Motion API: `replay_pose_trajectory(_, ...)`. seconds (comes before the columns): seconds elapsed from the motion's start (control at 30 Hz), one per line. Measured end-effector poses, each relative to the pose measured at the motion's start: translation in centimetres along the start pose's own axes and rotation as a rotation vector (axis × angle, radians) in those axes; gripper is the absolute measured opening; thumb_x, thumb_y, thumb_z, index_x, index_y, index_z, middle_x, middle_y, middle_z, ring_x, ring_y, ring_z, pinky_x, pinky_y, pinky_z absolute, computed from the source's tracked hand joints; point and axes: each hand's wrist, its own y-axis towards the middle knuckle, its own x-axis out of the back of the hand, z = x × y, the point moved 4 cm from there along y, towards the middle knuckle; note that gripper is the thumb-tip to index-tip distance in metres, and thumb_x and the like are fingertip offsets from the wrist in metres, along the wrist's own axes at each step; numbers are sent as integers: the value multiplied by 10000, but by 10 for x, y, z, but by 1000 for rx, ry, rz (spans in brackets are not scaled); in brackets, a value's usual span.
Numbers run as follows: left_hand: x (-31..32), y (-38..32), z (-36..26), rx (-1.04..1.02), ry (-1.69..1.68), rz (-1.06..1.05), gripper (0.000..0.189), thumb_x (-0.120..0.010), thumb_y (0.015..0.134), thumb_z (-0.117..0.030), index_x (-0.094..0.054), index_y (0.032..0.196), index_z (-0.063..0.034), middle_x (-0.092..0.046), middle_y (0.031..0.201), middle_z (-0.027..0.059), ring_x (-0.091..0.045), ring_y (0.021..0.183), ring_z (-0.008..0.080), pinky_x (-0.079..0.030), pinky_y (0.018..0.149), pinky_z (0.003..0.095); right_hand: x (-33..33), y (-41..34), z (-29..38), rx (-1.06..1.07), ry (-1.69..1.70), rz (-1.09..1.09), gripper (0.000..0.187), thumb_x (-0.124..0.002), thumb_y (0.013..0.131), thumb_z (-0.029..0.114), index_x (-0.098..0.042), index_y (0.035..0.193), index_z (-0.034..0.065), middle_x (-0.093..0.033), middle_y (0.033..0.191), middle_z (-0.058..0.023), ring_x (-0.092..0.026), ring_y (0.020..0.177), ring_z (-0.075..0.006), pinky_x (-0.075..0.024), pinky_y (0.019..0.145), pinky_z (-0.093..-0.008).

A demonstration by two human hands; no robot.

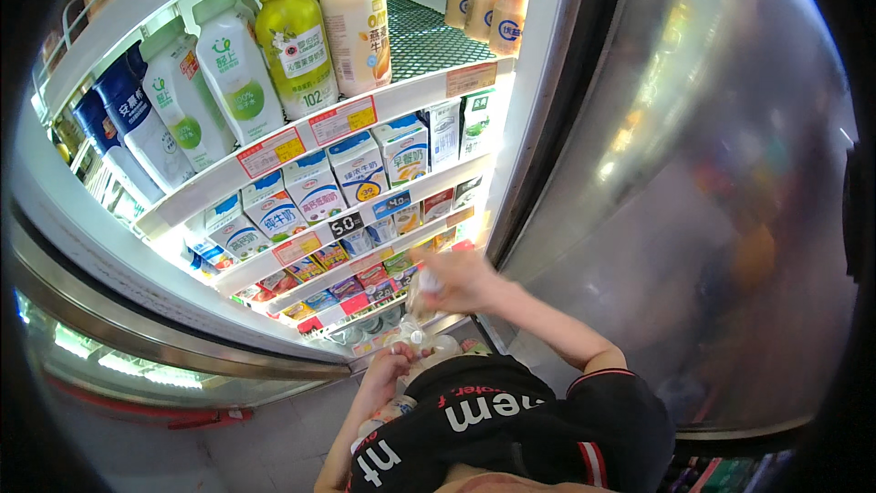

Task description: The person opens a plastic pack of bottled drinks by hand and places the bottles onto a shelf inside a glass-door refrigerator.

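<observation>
My right hand (460, 281) is raised in front of the lower shelves of a lit refrigerated display case. It is closed around a small bottle (428, 282), which looks blurred. Below it, close to my body, my left hand (395, 361) has its fingers on clear plastic wrapping (413, 337) around pale bottles; a white cap shows near the fingers. Another bottle with a printed label (393, 411) rests between my left forearm and my black shirt. On the upper shelf, at the right end, stand several small tan yogurt-drink bottles (505, 20).
Large drink bottles (294, 41) line the upper shelf, beside bare green mesh (431, 38). Milk cartons (356, 168) and small boxes fill the lower shelves. The glass door (684, 219) stands open at the right. A curved case frame (205, 349) runs along the left.
</observation>
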Motion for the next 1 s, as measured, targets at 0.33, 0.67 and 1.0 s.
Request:
replay_pose_trajectory(0.33,-23,8,-25,63,80,90,179,-431,676,101,-473,757,-53,-651,983,156,-601,1110,227,-375,603,215,246,79,64,355,-551,-1164,327,-735,651,62,-642,964,48,-659,886,-95,-649,759,-265,-534,685,-329)
replay_pose_trajectory(0.67,-16,4,-24,-33,27,117,76,-505,734,16,-533,744,-54,-674,954,140,-616,855,145,-376,621,204,262,228,-49,-67,-406,-778,393,-656,812,298,-643,1128,66,-671,1019,-141,-655,930,-295,-515,789,-359)
replay_pose_trajectory(1.0,-17,7,-23,40,24,39,162,-431,680,103,-452,717,-53,-658,974,191,-609,1093,214,-340,557,211,261,318,-103,-102,-321,-493,425,-703,779,315,-641,1112,58,-669,1041,-160,-648,991,-256,-511,837,-370)
